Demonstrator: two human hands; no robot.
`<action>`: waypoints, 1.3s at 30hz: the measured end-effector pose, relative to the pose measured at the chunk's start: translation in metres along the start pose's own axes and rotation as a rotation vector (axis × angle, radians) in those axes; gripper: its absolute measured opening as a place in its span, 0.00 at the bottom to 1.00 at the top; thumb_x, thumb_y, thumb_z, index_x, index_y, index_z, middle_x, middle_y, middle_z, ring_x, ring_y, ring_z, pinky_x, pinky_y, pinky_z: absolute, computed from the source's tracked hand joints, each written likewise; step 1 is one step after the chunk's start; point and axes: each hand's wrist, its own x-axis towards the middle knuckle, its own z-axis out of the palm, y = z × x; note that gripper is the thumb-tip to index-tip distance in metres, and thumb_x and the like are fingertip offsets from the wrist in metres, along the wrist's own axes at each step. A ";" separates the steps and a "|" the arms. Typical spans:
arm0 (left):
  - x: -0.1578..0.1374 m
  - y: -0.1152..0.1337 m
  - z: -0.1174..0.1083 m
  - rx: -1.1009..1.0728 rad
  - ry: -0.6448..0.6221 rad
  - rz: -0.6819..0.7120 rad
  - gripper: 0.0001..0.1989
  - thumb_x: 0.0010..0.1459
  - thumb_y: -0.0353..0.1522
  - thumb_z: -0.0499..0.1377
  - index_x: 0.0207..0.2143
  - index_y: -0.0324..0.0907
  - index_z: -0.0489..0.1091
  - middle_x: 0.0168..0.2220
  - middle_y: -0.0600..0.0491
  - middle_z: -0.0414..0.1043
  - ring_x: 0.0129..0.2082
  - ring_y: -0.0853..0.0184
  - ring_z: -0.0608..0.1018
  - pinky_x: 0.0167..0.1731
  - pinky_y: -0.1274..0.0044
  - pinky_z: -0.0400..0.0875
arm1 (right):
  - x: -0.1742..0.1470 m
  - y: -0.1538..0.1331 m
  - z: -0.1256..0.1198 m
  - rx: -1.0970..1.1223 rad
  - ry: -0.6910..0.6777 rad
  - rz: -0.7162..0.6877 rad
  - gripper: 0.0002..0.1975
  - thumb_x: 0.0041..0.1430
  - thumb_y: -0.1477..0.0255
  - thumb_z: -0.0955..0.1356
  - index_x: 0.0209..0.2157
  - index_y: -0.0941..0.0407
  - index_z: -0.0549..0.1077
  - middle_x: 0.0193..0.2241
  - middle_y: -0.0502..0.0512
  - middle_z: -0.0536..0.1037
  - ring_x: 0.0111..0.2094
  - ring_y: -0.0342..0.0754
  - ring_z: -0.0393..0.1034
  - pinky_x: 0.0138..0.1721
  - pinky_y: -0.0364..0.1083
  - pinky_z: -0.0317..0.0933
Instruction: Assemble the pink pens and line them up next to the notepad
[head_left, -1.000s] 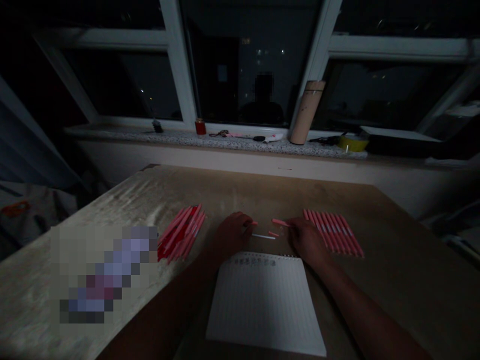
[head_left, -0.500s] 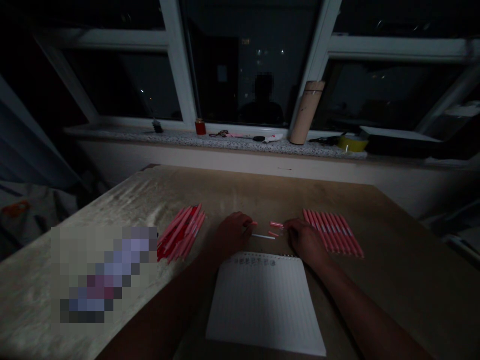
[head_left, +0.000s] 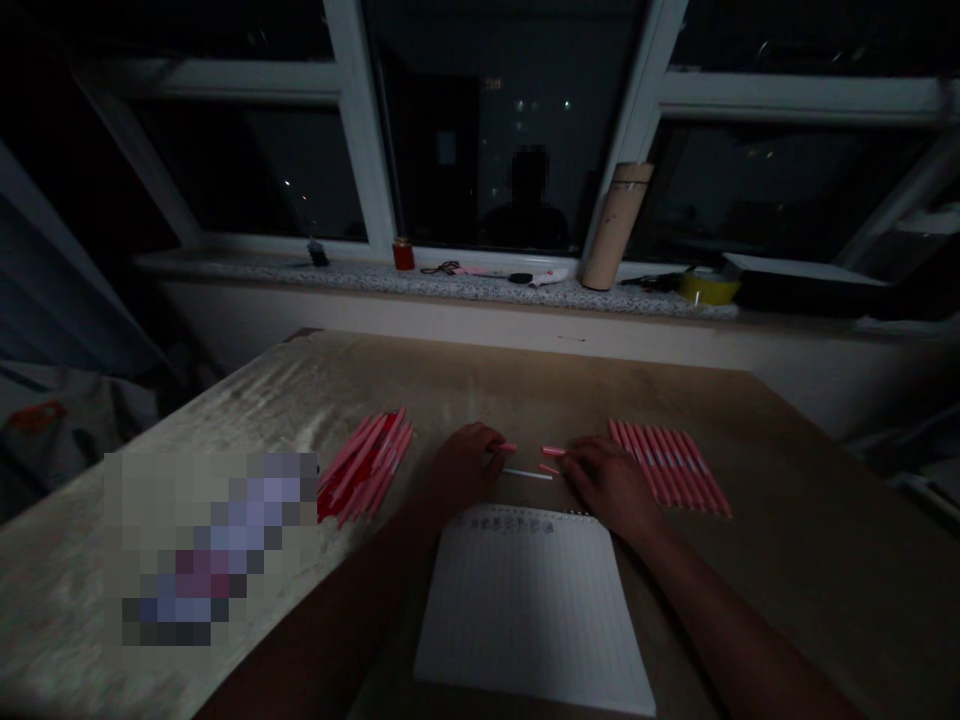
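Note:
My left hand [head_left: 471, 462] is closed, with a short pink pen piece [head_left: 509, 447] sticking out from its fingertips. Just below those fingers lies a thin white pen refill [head_left: 529, 475]. Opposite it, my right hand [head_left: 606, 482] has its fingers closed at the end of a pink pen barrel piece [head_left: 553, 451]. Under that piece lies a smaller pink part [head_left: 548, 469], close to the right fingertips. Dim light hides fine detail. A lined notepad [head_left: 532, 610] with pencil marks along its top lies between my forearms.
Several pink pens [head_left: 669, 465] lie in a neat row at right. A looser pile of pink pens [head_left: 367, 465] rests over something red at left. A blurred-out object [head_left: 225, 550] is on the table's left side. The windowsill [head_left: 360, 280] holds a tall cylinder [head_left: 617, 228] and yellow tape [head_left: 709, 288].
My right hand's fingers have reached slightly left and forward, onto the end of the pink barrel piece. My left hand has hardly moved.

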 end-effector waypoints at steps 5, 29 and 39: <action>0.001 0.001 -0.002 0.013 -0.008 -0.012 0.13 0.59 0.38 0.50 0.34 0.40 0.70 0.33 0.51 0.69 0.34 0.67 0.70 0.35 0.75 0.64 | 0.000 -0.001 0.004 -0.031 -0.044 -0.001 0.12 0.56 0.65 0.64 0.33 0.55 0.77 0.39 0.59 0.74 0.41 0.52 0.68 0.45 0.51 0.60; 0.001 -0.001 -0.001 -0.002 -0.020 -0.012 0.11 0.58 0.37 0.51 0.35 0.41 0.70 0.33 0.51 0.69 0.35 0.67 0.70 0.36 0.75 0.64 | -0.001 0.004 0.009 0.095 -0.048 -0.020 0.10 0.56 0.74 0.63 0.35 0.55 0.76 0.40 0.58 0.73 0.42 0.50 0.67 0.46 0.51 0.60; 0.000 -0.003 -0.006 0.014 0.017 -0.011 0.11 0.57 0.36 0.52 0.36 0.39 0.68 0.35 0.49 0.68 0.37 0.65 0.70 0.40 0.73 0.65 | -0.002 -0.002 -0.012 0.225 0.043 0.009 0.10 0.58 0.69 0.62 0.37 0.55 0.73 0.36 0.56 0.75 0.40 0.49 0.68 0.43 0.48 0.61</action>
